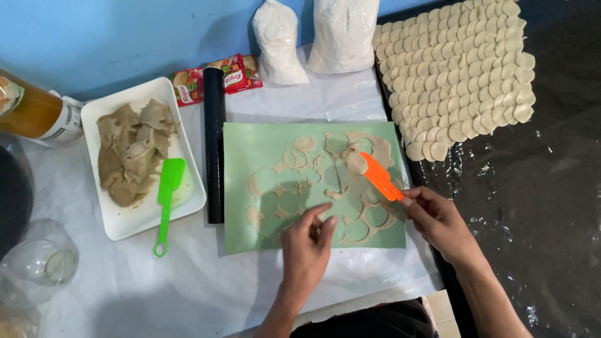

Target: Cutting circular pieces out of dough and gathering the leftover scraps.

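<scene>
While the right hand (438,219) is gripping its handle, the orange spatula (380,177) is pointing up-left, carrying a dough disc (357,163) over the green mat (250,150). The left hand (307,241) is pressing loosely spread fingertips on the cut dough sheet (325,194), holding nothing. Two white powder bags (313,37) are standing behind, beside a red sachet (235,75).

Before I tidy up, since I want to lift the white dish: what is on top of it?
On the white dish lies a heap of brownish dough scraps, and a green spatula rests with its blade on the dish, handle hanging over the rim. The dish surface beneath the dough is hidden.
</scene>
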